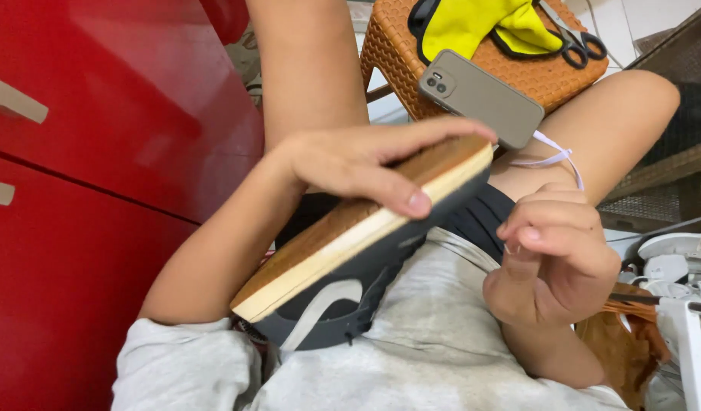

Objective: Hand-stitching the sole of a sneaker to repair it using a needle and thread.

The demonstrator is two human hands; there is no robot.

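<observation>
Shoe (350, 251): sole-up, gripped by left hand (350, 164); thread (552, 156) pinched in right hand (552, 255) beside it, best kept taut.

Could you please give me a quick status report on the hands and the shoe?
Left hand grips shoe, sole up. Right hand pinches white thread. Nothing between them.

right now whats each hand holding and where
Left hand grips the shoe sole-up near its front end; right hand pinches a white thread.
</observation>
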